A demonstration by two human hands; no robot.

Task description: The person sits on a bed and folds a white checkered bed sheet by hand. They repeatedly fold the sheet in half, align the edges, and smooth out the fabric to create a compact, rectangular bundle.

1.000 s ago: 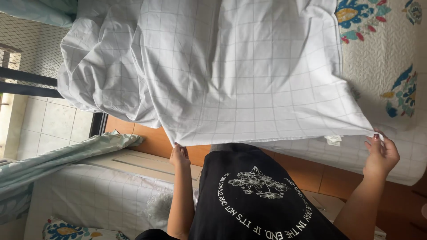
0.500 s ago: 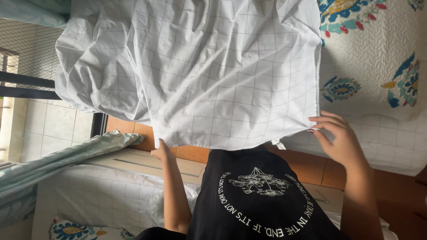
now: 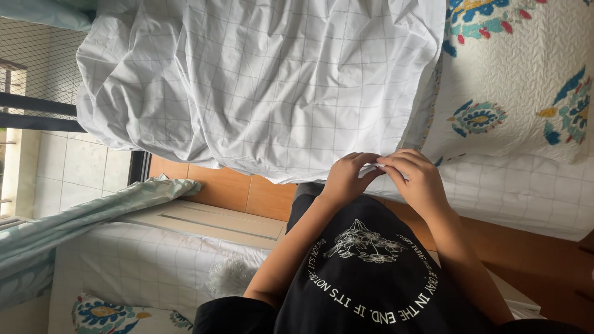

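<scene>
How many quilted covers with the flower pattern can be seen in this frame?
2. One floral quilt lies at upper right on the bed, beside the white checked sheet that both hands pinch. A second floral quilt shows at lower left, partly cut off; others may be hidden.

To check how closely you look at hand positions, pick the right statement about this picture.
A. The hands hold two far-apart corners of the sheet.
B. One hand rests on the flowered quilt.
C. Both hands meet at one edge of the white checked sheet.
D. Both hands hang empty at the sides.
C: the left hand and right hand sit together, pinching the lower edge of the sheet, beside the quilt, not on it.
</scene>
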